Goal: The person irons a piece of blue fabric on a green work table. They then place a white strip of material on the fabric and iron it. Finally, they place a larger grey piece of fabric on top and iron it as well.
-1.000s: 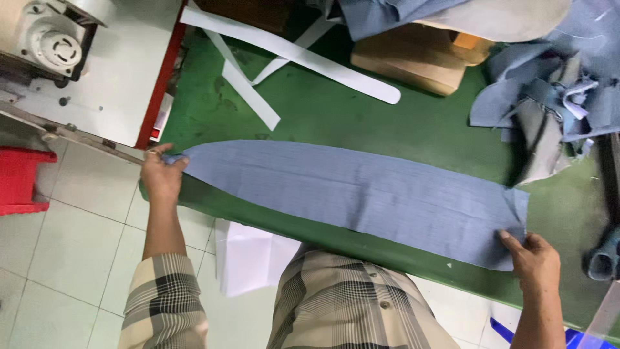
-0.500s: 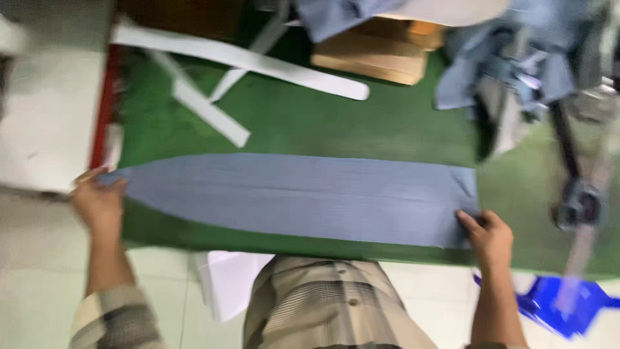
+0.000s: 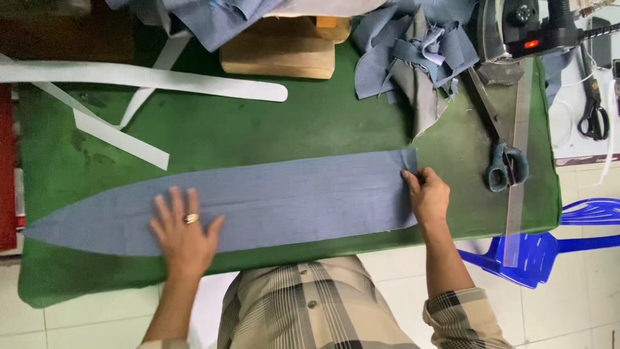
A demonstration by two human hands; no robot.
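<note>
Head view looks straight down on a green-covered counter (image 3: 310,123). A long blue fabric piece (image 3: 284,203), pointed at its 9 o'clock end and cut square at its 3 o'clock end, lies flat across the near half of the counter. The left hand (image 3: 184,232) rests palm down on the fabric toward its pointed end, fingers (image 3: 175,205) spread wide and flat, gripping nothing; a ring shows on one finger. The right hand (image 3: 427,194) sits at the square end, its fingers curled onto the fabric's edge, pressing or pinching it; which one cannot be told.

At 12 o'clock from the fabric lie white strips (image 3: 148,81), a wooden block (image 3: 278,55) and a heap of blue fabric scraps (image 3: 413,58). At 3 o'clock of the right hand lie scissors (image 3: 500,152) beside a clear ruler (image 3: 516,161). An iron (image 3: 523,29) stands at the far right corner, and a blue plastic chair (image 3: 549,249) sits off the counter's right edge.
</note>
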